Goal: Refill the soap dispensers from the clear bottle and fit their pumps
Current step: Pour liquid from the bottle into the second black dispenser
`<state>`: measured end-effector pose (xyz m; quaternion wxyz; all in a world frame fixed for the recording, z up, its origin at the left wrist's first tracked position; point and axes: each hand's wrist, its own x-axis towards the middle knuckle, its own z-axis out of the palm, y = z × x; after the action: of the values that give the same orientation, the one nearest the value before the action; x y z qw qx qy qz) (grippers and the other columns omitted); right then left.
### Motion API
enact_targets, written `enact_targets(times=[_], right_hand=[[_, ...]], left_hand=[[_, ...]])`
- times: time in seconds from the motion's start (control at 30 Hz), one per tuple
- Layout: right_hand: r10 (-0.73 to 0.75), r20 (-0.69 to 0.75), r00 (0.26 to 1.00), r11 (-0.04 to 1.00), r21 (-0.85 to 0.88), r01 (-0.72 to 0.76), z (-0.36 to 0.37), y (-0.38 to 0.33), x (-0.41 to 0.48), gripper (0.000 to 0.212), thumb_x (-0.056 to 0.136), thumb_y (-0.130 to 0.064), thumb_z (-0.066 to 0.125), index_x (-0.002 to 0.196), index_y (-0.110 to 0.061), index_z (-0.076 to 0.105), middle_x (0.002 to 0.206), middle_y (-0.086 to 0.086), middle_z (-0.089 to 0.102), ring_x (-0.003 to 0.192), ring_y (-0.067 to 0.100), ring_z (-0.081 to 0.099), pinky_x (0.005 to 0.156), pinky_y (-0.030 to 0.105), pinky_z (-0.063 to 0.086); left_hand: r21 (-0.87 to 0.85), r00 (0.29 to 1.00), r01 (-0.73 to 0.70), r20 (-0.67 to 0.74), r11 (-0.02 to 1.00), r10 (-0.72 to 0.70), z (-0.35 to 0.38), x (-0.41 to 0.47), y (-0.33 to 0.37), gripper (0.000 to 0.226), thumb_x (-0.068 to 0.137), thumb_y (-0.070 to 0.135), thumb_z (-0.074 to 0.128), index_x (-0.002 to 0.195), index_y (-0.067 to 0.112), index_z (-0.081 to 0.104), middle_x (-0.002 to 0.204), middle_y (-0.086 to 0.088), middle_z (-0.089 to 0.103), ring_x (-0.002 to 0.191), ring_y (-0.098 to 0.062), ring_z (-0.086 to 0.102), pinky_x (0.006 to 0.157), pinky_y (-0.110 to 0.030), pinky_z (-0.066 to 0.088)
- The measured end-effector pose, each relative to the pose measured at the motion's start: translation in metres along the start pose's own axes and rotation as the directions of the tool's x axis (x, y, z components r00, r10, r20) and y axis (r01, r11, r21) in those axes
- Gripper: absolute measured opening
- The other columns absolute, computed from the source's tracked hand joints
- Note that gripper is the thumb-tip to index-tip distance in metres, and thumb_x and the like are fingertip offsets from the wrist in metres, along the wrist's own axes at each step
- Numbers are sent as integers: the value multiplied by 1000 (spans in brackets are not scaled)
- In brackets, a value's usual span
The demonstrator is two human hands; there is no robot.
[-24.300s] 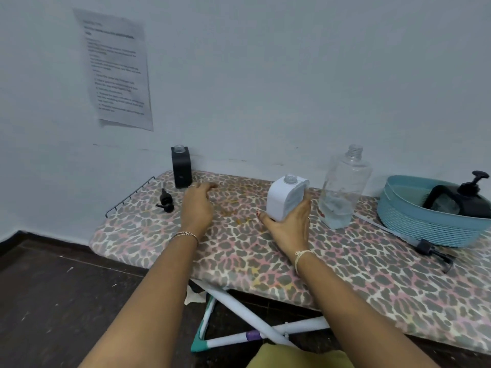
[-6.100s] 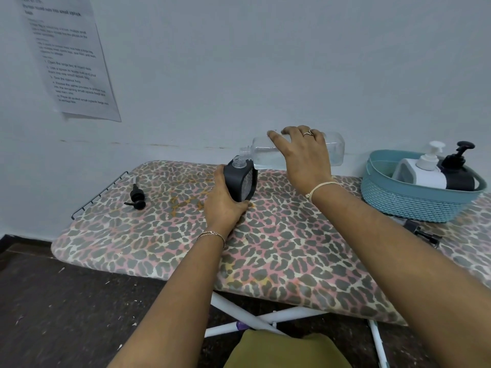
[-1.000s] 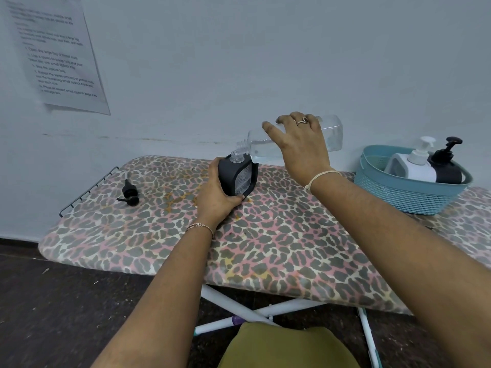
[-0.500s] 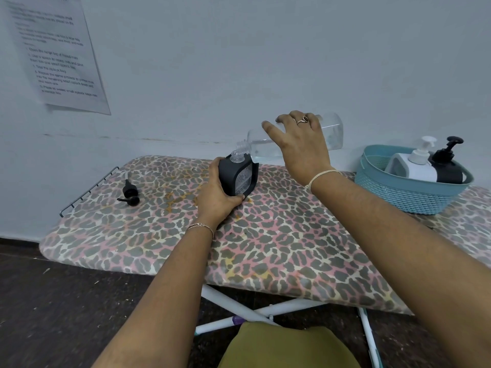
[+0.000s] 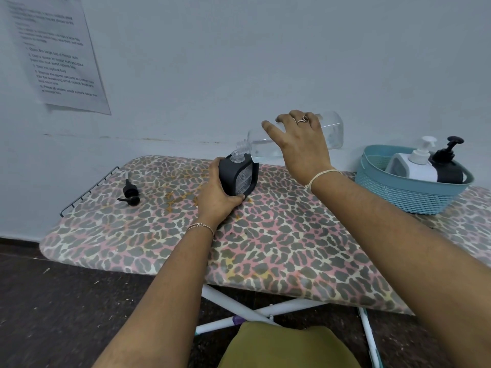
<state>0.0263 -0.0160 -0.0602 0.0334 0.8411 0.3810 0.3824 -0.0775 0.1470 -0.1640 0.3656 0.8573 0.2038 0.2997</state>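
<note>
Standing on the leopard-print board (image 5: pixel 265 248), the black dispenser (image 5: pixel 240 176), pumpless, was gripped by the left hand (image 5: pixel 216 199), fingers curled round its side. Just above that grip the clear bottle (image 5: pixel 332 131) lay nearly level, its neck at the dispenser's mouth (contact unclear), the right hand (image 5: pixel 303 147) wrapped over its body. Well left of the left hand: loose black pump (image 5: pixel 130 195). Right of the right hand: teal basket (image 5: pixel 411 197) holding two pumped dispensers.

view: head | spot: up on the person's head | looks: forward and down | near: ironing board (image 5: pixel 265 248) just below | far: wall (image 5: pixel 239 62) behind it
</note>
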Motion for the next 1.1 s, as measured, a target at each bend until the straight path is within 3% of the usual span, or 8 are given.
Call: enact_targets(times=[1.1], right_hand=[[40,26,999,997,59,-42,-2,-1,-5,74,66,12,58,133,-18,47,127,15,54,118,36,47,101,47,30]], left_hand=[[12,1000,10,4,1000,-10,-1,-1,1,101,66,25,86,143,35,21,128,0,59,102,-27,64,80,-43,57]])
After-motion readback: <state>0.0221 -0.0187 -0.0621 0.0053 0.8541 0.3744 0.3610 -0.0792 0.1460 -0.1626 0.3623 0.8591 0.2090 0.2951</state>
